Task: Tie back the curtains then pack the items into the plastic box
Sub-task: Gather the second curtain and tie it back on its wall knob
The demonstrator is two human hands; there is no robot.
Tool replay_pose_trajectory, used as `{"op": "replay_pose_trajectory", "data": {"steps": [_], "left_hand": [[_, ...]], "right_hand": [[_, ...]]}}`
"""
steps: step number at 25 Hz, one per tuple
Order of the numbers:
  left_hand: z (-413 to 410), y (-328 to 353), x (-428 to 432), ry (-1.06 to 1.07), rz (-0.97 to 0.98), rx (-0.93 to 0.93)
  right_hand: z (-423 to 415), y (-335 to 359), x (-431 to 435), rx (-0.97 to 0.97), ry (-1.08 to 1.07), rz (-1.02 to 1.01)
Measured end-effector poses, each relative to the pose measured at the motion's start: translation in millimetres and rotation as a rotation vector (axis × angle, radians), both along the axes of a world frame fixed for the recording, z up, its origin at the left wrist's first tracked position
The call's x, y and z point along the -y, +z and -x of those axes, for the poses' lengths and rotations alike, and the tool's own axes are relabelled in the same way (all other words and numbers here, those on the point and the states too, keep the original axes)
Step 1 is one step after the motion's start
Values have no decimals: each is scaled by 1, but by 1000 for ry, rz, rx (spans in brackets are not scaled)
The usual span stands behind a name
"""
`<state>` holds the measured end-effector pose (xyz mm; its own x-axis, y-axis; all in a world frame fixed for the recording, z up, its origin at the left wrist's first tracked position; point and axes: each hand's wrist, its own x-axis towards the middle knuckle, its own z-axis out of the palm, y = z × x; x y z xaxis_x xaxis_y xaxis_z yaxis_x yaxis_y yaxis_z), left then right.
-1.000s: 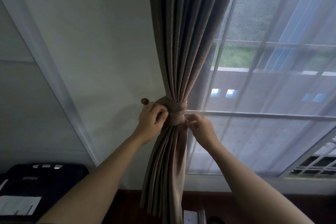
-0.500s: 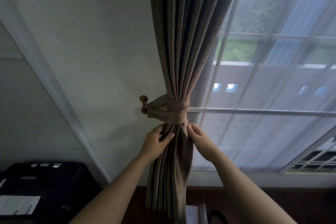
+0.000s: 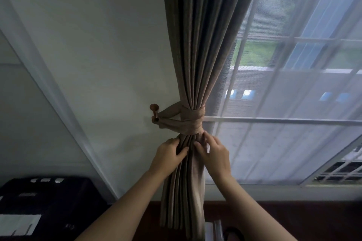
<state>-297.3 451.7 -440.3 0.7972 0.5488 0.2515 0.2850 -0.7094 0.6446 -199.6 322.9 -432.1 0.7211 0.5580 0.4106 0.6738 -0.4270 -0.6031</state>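
Just below the tieback band, the left hand curls its fingers round the outer pleats of the brown curtain, while the right hand pinches a fold beside it. A second ago both hands worked at the band and the wall peg; they have since dropped beneath it, leaving the band looped on the peg unaided, so this tie appears made and packing is yet to start. The band sits just above the fingertips, the gathered curtain running down between both hands.
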Motion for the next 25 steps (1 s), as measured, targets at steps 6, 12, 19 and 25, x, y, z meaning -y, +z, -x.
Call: {"op": "replay_pose_trajectory", "data": {"steps": [6, 12, 19, 25], "left_hand": [[-2, 6, 8, 2, -123, -83], [-5, 8, 7, -40, 3, -14], [-7, 14, -17, -113, 225, -90], [-18, 7, -5, -44, 264, -189]], "right_hand": [[-5, 18, -8, 11, 189, 289], [-19, 34, -6, 61, 201, 301], [-17, 24, -30, -155, 213, 388], [-19, 27, -30, -441, 291, 266]]}}
